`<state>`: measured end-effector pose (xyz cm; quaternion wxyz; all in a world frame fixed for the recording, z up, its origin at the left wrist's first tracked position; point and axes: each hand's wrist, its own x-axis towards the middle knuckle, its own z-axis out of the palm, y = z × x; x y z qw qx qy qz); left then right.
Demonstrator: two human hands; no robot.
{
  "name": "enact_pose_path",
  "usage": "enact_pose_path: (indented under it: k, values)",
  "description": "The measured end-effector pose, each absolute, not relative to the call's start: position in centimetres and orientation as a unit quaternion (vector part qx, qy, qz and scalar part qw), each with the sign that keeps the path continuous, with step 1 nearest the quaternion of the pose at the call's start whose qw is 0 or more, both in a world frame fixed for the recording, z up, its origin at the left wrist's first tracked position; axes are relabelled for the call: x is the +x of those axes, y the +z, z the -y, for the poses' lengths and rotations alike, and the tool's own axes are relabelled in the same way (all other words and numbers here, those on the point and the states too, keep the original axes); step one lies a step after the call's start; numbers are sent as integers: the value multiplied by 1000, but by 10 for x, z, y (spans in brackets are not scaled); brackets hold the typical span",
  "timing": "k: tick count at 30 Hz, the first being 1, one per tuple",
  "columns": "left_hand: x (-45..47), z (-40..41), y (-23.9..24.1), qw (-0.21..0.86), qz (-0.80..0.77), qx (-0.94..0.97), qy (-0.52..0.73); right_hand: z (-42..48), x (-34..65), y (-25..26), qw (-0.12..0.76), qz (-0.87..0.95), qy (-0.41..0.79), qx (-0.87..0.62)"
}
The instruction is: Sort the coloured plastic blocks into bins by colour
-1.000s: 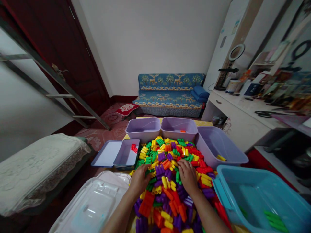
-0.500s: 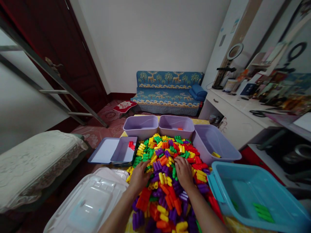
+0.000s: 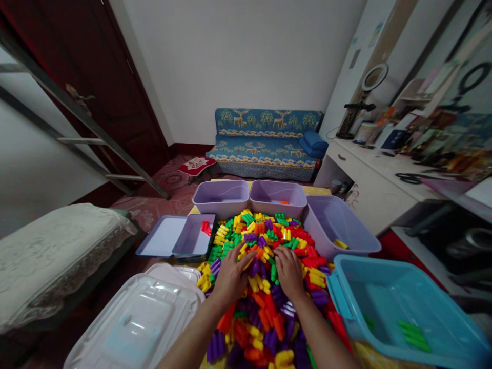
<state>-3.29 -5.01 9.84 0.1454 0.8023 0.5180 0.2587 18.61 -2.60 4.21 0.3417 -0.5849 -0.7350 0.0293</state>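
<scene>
A big heap of coloured plastic pieces [image 3: 265,246], in red, yellow, green, purple and orange, covers the table in front of me. My left hand [image 3: 229,277] lies palm down on the heap, its fingers curled onto purple and orange pieces at the middle. My right hand [image 3: 289,273] rests right beside it on the heap, fingers bent down among red and purple pieces. What either hand grips, if anything, is hidden under the fingers.
Two purple bins [image 3: 221,197] [image 3: 277,197] stand behind the heap, a third [image 3: 338,233] at the right holds a yellow piece. A shallow purple tray [image 3: 188,243] holds red pieces. A blue tub [image 3: 400,312] with green pieces sits at the right, a clear lid [image 3: 138,320] at the left.
My left hand has slid to the right, from the heap's left edge toward the middle, closer to my right hand. The view shifted slightly.
</scene>
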Motion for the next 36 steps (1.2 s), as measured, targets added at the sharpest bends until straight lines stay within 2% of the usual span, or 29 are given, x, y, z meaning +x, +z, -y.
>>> enact_pose_path:
  k: [4, 8, 12, 16, 19, 23, 27, 31, 36]
  values:
    - [-28, 48, 108, 87, -490, 837, 227, 28, 186, 44, 335, 736, 33, -587]
    - [-31, 45, 111, 117, -458, 845, 249, 29, 186, 43, 325, 734, 36, -595]
    - [-42, 22, 114, 239, -552, 699, 387, 30, 188, 40, 326, 735, 40, -593]
    - [-61, -32, 131, 485, -553, 372, 566, 30, 189, 37, 328, 735, 35, -593]
    - [-75, -79, 153, 531, -522, 304, 594, 30, 189, 36, 328, 735, 36, -592]
    - [-89, -120, 177, 557, -493, 272, 611, 30, 190, 36, 324, 738, 43, -591]
    - [-93, -119, 180, 575, -472, 273, 610, 30, 190, 36, 324, 738, 39, -591]
    - [-96, -88, 154, 549, -477, 328, 603, 30, 190, 36, 326, 736, 33, -593]
    - [-88, -28, 98, 429, -555, 494, 514, 30, 190, 37, 322, 740, 36, -590]
